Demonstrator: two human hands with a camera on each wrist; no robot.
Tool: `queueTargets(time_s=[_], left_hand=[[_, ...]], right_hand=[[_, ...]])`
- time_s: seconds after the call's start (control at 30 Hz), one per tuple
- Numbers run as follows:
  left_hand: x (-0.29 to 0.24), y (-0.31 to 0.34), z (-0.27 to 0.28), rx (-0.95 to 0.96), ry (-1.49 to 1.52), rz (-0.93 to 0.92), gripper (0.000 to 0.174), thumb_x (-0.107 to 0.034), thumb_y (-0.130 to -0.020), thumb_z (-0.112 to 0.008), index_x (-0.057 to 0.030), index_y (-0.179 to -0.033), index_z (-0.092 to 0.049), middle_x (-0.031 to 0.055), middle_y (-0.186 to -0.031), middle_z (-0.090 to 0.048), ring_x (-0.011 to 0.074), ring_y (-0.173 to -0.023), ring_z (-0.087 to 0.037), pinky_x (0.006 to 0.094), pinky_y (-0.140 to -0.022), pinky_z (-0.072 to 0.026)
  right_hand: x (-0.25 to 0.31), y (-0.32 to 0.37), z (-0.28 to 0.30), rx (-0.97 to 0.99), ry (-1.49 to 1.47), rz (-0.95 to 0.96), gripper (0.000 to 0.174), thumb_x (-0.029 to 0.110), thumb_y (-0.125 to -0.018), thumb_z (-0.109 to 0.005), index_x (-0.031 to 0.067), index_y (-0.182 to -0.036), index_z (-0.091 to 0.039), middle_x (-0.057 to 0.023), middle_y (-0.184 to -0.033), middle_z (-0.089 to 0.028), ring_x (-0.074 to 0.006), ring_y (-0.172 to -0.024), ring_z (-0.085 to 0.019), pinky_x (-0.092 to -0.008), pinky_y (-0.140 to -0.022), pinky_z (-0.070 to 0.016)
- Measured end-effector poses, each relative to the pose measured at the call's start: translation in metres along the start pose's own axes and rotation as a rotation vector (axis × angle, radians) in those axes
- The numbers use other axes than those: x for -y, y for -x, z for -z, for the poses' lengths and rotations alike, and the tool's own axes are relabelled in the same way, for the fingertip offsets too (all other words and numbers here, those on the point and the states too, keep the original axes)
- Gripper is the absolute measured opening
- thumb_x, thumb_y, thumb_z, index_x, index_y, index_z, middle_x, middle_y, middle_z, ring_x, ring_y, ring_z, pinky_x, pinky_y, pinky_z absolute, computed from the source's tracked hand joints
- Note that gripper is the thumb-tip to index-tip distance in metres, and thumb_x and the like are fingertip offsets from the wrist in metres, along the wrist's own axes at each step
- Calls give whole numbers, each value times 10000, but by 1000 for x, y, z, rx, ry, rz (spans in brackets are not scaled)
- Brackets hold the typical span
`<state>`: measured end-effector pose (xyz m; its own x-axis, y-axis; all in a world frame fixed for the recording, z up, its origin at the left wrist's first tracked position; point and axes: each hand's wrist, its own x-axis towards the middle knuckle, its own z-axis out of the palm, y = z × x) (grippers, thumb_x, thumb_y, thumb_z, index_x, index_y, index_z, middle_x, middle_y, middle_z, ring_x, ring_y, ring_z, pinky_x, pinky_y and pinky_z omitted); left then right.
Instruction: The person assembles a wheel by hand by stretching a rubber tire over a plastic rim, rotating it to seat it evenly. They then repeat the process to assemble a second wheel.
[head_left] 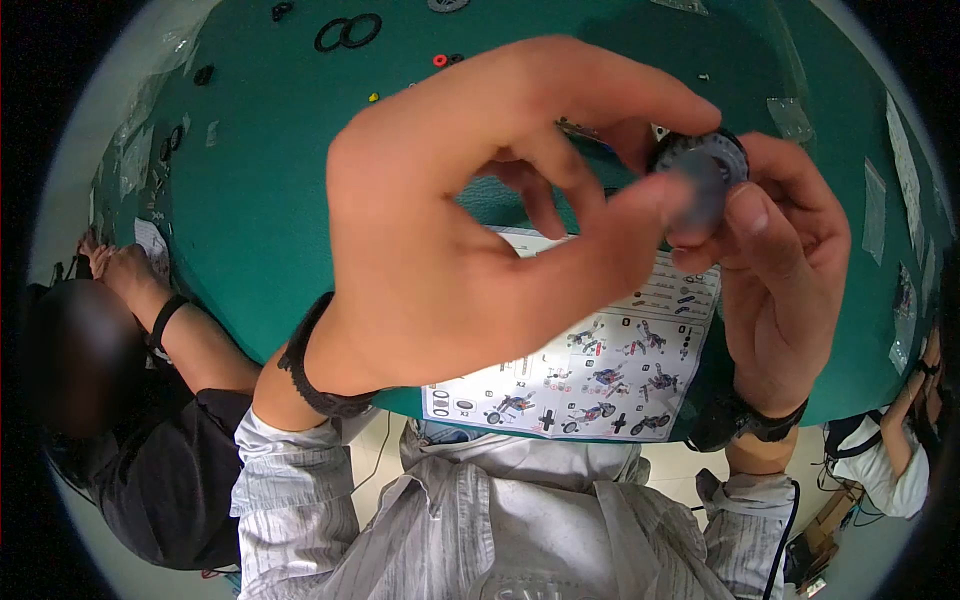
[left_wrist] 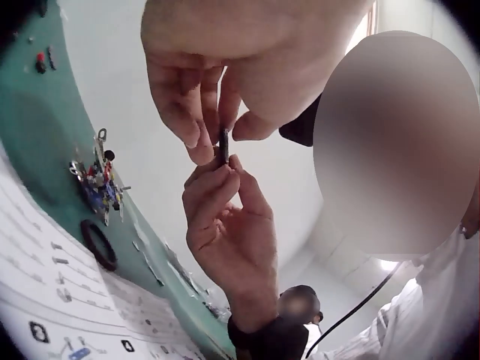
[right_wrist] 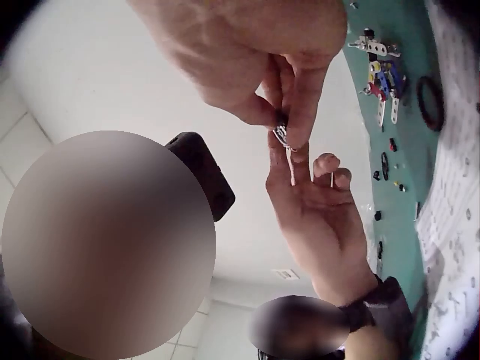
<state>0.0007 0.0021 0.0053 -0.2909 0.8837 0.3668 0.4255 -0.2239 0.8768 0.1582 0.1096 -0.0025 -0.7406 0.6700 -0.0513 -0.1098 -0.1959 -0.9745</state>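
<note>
A small grey toy wheel (head_left: 714, 152) with a black outer edge is held up above the table between both hands. My left hand (head_left: 470, 230) pinches it from the left, index fingertip on its top edge and thumb across its face. On the other side my right hand (head_left: 790, 260) grips the rim between thumb and fingers. Seen edge-on in the left wrist view, the wheel (left_wrist: 224, 146) is a thin dark disc. Below the hands lies a printed instruction sheet (head_left: 570, 380) with assembly drawings. A partly built model (left_wrist: 97, 180) of metal and coloured pieces sits beyond the sheet.
A loose black tyre (right_wrist: 430, 103) lies beside the model. Two black rings (head_left: 348, 32), a red piece (head_left: 440, 61) and a yellow piece (head_left: 374, 97) are farther back on the green table (head_left: 260, 180). Plastic bags (head_left: 790, 120) lie at the right. Other people sit at both sides.
</note>
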Motion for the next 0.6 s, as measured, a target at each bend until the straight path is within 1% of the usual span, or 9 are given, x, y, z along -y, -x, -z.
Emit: queueTargets(time_s=[0.1,0.33,0.6], left_hand=[[-2,1,0,11,77,135,282,57,-785,-623,65,-1065,-587,132,-918,-626,112,-624,-603,213,-555,-484],[2,2,-1,45,172,246,230,24,-817,-611,67,-1041,-590,102,-850,-639,116,-635,-619,215,-558,-497],[4,3,-2,60,263,258,245,22,-806,-626,60,-1043,-578,81,-825,-640,116,-659,-628,216,-581,-515]], right_hand=[[0,0,-1,-9,-1,5,305,130,-892,-538,-107,-1081,-503,-159,-882,-629,-163,-714,-655,-232,-605,-563],[1,1,-2,-24,4,14,302,144,-894,-531,-106,-1062,-505,-154,-860,-628,-152,-689,-645,-223,-576,-557],[-1,1,-1,-34,62,46,282,161,-891,-554,-77,-1038,-521,-147,-855,-629,-152,-661,-640,-232,-537,-552]])
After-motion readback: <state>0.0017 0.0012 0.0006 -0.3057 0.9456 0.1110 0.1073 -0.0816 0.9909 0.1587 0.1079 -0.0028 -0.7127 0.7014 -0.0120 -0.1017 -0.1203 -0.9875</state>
